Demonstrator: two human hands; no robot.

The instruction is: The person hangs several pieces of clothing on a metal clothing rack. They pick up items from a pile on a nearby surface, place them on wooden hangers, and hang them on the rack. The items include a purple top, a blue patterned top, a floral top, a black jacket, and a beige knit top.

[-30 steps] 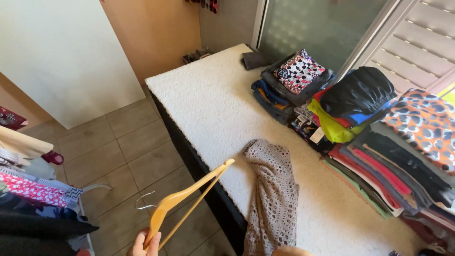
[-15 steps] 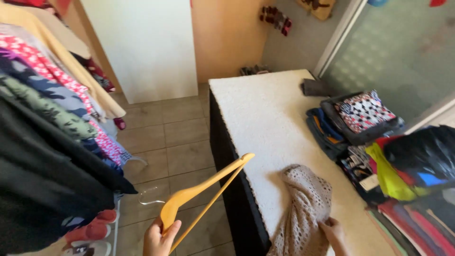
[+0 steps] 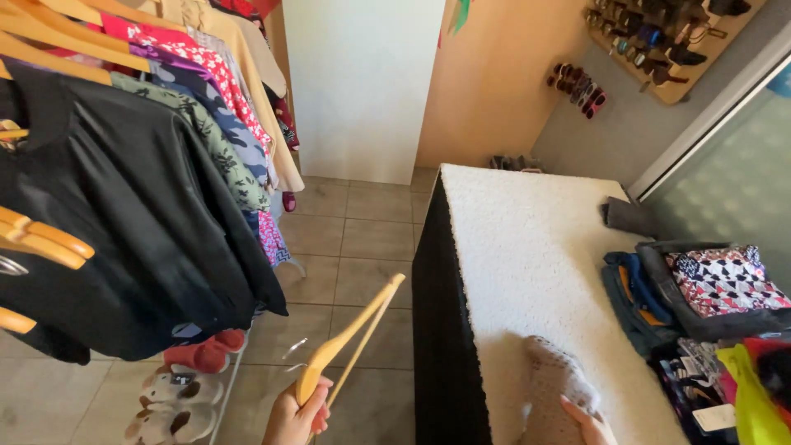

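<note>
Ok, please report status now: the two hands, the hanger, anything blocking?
Left hand grips wooden hanger, raised over the floor. Right hand on beige knit garment. Clothes rack close left.

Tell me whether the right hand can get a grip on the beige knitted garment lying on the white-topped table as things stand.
Probably yes. The right hand already rests against the beige knitted garment at the near end of the white-topped table, with nothing lying over it. The left hand is occupied holding the wooden hanger.
</note>
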